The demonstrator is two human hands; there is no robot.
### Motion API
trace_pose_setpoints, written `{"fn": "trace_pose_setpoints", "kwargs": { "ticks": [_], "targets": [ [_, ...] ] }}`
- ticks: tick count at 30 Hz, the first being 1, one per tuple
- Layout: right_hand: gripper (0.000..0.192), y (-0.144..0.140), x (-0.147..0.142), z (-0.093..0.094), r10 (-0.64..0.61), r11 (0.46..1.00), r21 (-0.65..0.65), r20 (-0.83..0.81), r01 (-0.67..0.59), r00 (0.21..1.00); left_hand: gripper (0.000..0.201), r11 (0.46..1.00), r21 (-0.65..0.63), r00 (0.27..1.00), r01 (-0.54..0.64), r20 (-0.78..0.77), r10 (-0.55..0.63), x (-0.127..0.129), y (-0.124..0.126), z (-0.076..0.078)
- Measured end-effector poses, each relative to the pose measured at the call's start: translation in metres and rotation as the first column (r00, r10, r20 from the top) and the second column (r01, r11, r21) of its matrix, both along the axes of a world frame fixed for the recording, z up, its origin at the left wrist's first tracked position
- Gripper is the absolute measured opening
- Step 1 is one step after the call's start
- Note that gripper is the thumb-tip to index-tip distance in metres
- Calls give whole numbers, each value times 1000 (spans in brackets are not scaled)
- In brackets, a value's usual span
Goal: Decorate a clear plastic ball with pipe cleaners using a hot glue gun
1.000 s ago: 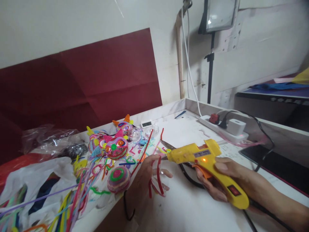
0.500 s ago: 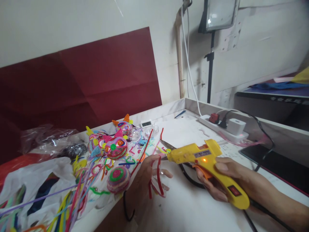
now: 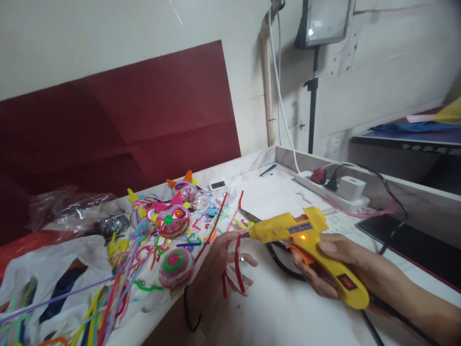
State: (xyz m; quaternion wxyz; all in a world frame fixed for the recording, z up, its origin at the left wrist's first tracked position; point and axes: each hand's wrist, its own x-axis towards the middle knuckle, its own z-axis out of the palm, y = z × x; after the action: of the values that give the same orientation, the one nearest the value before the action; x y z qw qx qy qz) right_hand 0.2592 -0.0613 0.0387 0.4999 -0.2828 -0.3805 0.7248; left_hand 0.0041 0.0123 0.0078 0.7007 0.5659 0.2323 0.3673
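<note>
The right hand gripped a yellow plastic glue gun, fingers wrapped around its handle. Its tip touched a bent, fuzzy red pipe cleaner pinched in the left hand above the white worktop.

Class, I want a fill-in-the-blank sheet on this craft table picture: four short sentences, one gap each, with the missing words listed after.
1. The right hand grips a ____ glue gun.
2. The left hand holds a bent ____ pipe cleaner.
3. The gun's nozzle points at the ____ hand.
4. The white power strip lies on the ____.

Missing words: yellow; red; left; table
</note>
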Motion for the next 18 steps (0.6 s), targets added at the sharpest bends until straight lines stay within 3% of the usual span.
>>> {"fn": "trace_pose_setpoints", "kwargs": {
  "ticks": [18],
  "targets": [
    [34,3,0,-9,10,999,-52,-61,-13,998,53,999,-14,999,-34,-22,34,2,-2,3]
  ]
}}
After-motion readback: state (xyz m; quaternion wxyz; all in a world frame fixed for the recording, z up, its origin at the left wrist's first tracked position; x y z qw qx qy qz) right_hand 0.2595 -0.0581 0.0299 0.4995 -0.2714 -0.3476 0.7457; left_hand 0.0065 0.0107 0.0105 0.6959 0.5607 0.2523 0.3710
